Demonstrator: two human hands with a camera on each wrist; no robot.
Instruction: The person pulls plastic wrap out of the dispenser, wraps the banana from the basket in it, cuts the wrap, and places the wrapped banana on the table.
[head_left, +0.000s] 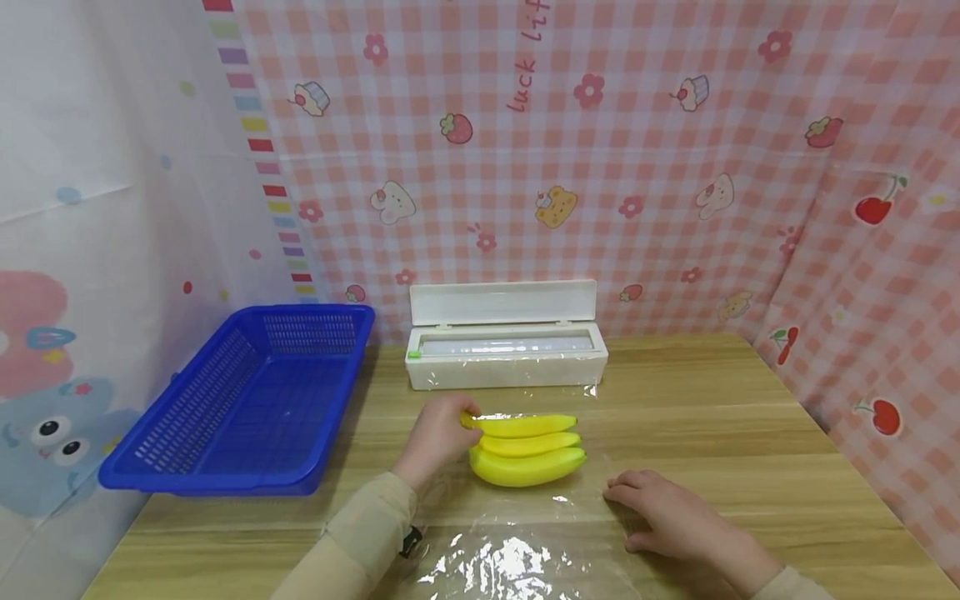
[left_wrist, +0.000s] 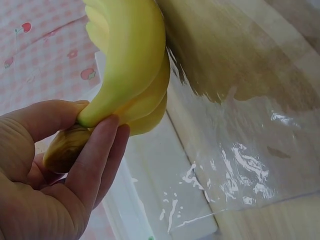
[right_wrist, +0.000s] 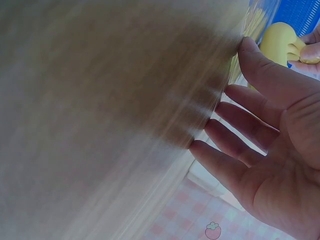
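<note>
A bunch of yellow bananas (head_left: pixel 528 467) lies on its side on the table, tips to the right. My left hand (head_left: pixel 441 435) pinches the brown stem end (left_wrist: pixel 67 147) between thumb and fingers. Clear plastic wrap (head_left: pixel 517 554) runs from a white wrap dispenser (head_left: pixel 510 373) toward the front of the table, around and under the bananas. To the right of the fruit, my right hand (head_left: pixel 671 517) rests its fingertips (right_wrist: pixel 200 146) on the tabletop near the wrap's side; whether they touch the film I cannot tell. Its fingers are spread and slightly bent.
A blue plastic basket (head_left: pixel 330 433) stands at the left of the table. The dispenser's lid (head_left: pixel 502 302) is raised, against a pink checked cloth (head_left: pixel 480 183) at the back. Wooden tabletop (head_left: pixel 750 433) extends to the right.
</note>
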